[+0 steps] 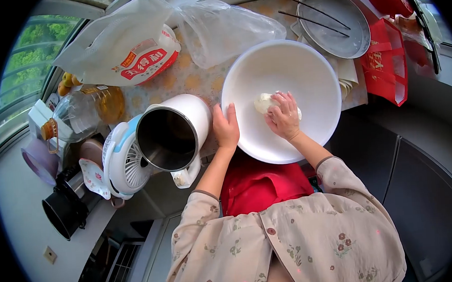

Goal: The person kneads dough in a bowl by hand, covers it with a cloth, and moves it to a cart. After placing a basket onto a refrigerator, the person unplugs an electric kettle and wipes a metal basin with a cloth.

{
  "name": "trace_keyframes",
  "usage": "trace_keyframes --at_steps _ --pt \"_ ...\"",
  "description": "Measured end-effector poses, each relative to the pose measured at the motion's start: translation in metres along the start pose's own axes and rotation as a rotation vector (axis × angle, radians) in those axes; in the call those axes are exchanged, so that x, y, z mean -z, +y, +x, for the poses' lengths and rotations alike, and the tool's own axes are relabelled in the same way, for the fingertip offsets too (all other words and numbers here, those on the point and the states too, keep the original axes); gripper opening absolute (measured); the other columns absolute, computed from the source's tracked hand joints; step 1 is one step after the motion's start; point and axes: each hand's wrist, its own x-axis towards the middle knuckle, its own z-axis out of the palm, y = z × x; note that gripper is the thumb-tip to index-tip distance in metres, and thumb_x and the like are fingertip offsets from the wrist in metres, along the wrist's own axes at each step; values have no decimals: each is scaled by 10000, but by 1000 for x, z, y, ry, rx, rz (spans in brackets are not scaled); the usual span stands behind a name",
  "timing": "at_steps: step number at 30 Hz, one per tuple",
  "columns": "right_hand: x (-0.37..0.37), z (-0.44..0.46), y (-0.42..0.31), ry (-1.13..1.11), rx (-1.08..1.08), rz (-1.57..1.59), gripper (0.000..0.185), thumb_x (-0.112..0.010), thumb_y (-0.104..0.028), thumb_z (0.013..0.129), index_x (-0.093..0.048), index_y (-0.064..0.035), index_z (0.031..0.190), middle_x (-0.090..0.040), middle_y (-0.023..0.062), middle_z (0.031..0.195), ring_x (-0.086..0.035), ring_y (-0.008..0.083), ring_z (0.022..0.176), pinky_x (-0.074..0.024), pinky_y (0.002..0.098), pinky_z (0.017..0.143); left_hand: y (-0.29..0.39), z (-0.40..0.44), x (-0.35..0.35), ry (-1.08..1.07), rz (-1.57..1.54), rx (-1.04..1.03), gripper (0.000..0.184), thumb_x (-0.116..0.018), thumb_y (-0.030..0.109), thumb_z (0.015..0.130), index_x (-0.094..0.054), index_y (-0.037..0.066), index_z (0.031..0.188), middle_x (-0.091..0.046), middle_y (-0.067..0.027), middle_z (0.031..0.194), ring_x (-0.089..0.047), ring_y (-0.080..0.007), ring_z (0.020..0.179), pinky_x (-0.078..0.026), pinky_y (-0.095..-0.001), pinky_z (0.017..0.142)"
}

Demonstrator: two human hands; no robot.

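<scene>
A large white bowl (315,120) sits at the counter's front edge with a lump of pale dough (263,103) in it. My right hand (285,115) is inside the bowl, its fingers curled over the dough and pressing on it; part of the lump is hidden beneath them. Against the bowl's left outer side rests my left hand (226,126), with thumb and fingers stretched out and apart. Just left of that hand stands a white pitcher-like container (198,114) with a dark metal interior and a handle facing me.
Behind the bowl lie a flour bag (122,49) and a clear plastic bag (224,30). A metal pan (328,34) with chopsticks (322,20) is at the back right, beside a red bag (384,61). A white fan (129,165) and an oil bottle (87,108) stand left.
</scene>
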Motion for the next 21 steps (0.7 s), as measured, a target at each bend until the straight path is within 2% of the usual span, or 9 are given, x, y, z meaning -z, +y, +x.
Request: trace_keyframes --at_steps 2,5,10,13,15,16,18,19,21 --pt "-26 1 5 -62 -14 43 210 -690 -214 706 -520 -144 809 -555 67 1146 -527 282 1094 -386 483 963 -1 1 -1 8 -28 -1 366 -534 292 942 -508 -42 1089 -597 -238 949 -580 -406 873 -459 -427 762" --pt "-44 24 1 -67 116 1 207 -676 -243 715 -527 -140 816 -573 66 1114 -545 274 1056 -391 471 956 2 2 1 5 -50 0 351 -538 288 939 -515 -33 1080 -600 -232 948 -583 -403 866 -460 -424 756" --pt "-51 44 1 -107 85 20 251 -668 -290 752 -544 -109 874 -563 101 1167 -520 312 1099 -378 465 981 2 2 1 1 -97 -5 340 -540 285 938 -518 -28 1069 -602 -228 941 -587 -397 864 -460 -422 753" --pt "-10 54 -3 -56 -60 277 414 -645 -374 809 -561 -59 1064 -528 162 1258 -471 353 1182 -344 477 1024 4 3 3 0 -75 -13 337 -536 285 940 -515 -26 1069 -603 -226 940 -587 -394 868 -459 -423 753" --pt "41 56 1 130 -203 514 591 -598 -435 859 -482 -24 1267 -474 212 1328 -422 361 1248 -310 461 1059 6 1 1 -5 -64 -3 335 -532 285 942 -514 -25 1068 -604 -225 941 -587 -394 870 -458 -425 753" --pt "46 48 18 139 -196 518 591 -598 -435 859 -482 -24 1267 -474 212 1328 -422 361 1248 -310 461 1059 8 0 0 8 -37 -11 337 -527 288 944 -511 -24 1069 -602 -227 942 -585 -395 871 -457 -429 751" --pt "36 24 48 -47 -532 413 552 -577 -408 883 -513 -23 1274 -501 200 1312 -445 328 1238 -333 420 1039 9 1 3 23 -2 -27 338 -522 291 946 -508 -23 1070 -601 -229 943 -583 -397 871 -455 -433 749" --pt "18 15 52 -41 -530 414 552 -577 -408 883 -513 -23 1274 -501 200 1312 -445 328 1238 -333 420 1039 10 1 3 31 -1 -40 342 -517 295 948 -506 -24 1072 -599 -233 945 -581 -401 873 -453 -436 749" --pt "-15 -1 51 -174 -744 644 402 -563 -349 906 -605 -31 1148 -579 172 1178 -509 317 1133 -391 393 960 10 -1 2 41 -1 -53 346 -513 298 949 -504 -24 1073 -597 -236 947 -578 -405 875 -451 -439 750"
